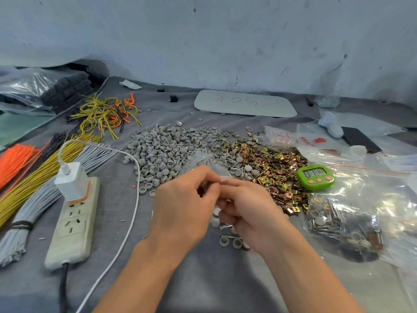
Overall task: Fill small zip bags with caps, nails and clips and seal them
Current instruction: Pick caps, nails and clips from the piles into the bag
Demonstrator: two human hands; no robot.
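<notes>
**Left hand (187, 199) and right hand (246, 211) pinching one small zip bag (212, 168)**

Both sets of fingers curled in, thumbs against forefingers, nipping the clear bag's upper edge just above the middle of the bench (203, 279). Zip strip open or closed: cannot tell, with the film see-through and half hidden behind knuckles. Probably at the opening or sealing step.

Handles as thin, limp, slippery film. Very light when empty, bottom-heavy once loaded, quick to fold or slide between fingertips. Best taken at the stiffer zip strip, one pinch near each end, then pressed along its length. Worth keeping sharp nail points away from the film, for fear of punctures.

Grey caps (162, 152) heaped at 11 o'clock from the hands, nails (232, 162) at 12, brassy clips (275, 168) at 2. Loose caps (230, 241) on the cloth at 5 o'clock, by the right wrist. Filled bags (338, 218) at 3 o'clock, just below a green timer (315, 177).
</notes>
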